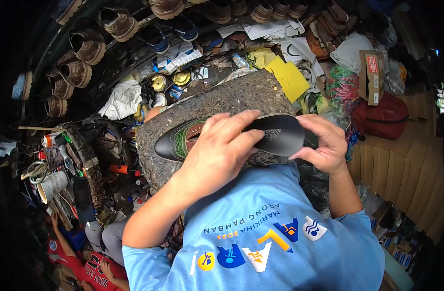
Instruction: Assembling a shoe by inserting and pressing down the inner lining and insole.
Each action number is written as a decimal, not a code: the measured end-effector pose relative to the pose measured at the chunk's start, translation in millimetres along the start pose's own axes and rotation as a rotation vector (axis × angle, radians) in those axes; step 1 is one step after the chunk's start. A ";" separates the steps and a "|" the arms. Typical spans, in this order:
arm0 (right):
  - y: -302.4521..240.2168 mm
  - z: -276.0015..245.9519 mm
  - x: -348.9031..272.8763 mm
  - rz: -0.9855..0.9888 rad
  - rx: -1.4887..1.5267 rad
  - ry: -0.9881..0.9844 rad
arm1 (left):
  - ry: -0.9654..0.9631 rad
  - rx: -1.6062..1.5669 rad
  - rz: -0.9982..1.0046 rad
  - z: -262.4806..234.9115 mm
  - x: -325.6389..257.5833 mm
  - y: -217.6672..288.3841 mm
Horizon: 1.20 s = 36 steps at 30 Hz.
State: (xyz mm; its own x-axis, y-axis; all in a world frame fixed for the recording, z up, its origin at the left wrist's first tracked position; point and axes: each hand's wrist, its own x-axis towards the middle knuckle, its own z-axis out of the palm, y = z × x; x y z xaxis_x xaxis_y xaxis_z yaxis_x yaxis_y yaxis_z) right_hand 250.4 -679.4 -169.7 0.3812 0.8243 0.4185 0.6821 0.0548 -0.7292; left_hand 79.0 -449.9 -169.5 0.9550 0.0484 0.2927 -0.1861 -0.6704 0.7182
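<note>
Holding glossy black shoe (176, 140), left hand (222, 150), right hand (326, 143), over speckled slab (241, 94).

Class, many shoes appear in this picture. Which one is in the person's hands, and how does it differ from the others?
The black shoe held over the speckled board, gripped by the left hand and right hand. The brown shoes sit on racks, untouched.

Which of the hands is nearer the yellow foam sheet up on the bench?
The right hand. It grips the black insole just below the yellow foam sheet; the left hand is further left over the shoe.
</note>
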 end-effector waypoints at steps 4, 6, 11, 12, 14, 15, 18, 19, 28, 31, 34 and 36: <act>3.8 10.5 -0.2 -0.034 -0.053 -0.005 | -0.073 0.098 -0.030 -2.5 1.2 -9.3; 6.9 12.3 3.9 -0.070 -0.102 -0.053 | -0.126 0.129 -0.047 -7.8 -0.9 -13.5; 4.6 23.8 15.1 -0.156 -0.230 -0.176 | -0.283 0.153 -0.085 -22.6 2.2 -21.5; 3.2 25.0 18.0 -0.156 -0.226 -0.182 | -0.353 0.178 -0.091 -26.5 5.2 -21.3; -0.2 26.2 23.2 -0.163 -0.261 -0.191 | -0.450 0.190 -0.101 -30.4 11.5 -22.1; -2.5 27.6 26.3 -0.163 -0.260 -0.198 | -0.448 0.185 -0.105 -30.7 13.6 -22.2; -7.8 35.1 32.2 -0.103 -0.249 -0.205 | -0.484 0.184 -0.110 -27.3 17.3 -22.5; -9.8 38.2 32.9 -0.080 -0.246 -0.177 | -0.459 0.211 -0.094 -25.2 18.4 -22.3; -14.6 49.0 35.9 0.026 -0.291 -0.164 | -0.493 0.369 -0.064 -18.5 25.3 -15.9; -17.6 52.2 38.4 0.065 -0.360 -0.159 | -0.504 0.401 -0.082 -11.5 27.4 -11.6; -19.3 60.4 38.6 0.140 -0.379 -0.135 | -0.469 0.439 -0.070 -10.5 23.9 -6.5; -18.1 63.5 36.5 0.206 -0.360 -0.116 | -0.455 0.460 -0.060 -10.1 20.8 -4.4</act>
State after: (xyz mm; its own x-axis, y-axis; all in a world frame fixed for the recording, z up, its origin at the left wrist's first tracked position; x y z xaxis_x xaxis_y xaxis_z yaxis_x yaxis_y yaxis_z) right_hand 212.4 -614.5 -175.7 0.4732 0.8567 0.2052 0.7815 -0.3007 -0.5467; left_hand 97.4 -438.5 -160.2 0.9818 -0.1556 -0.1089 -0.1084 -0.9298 0.3516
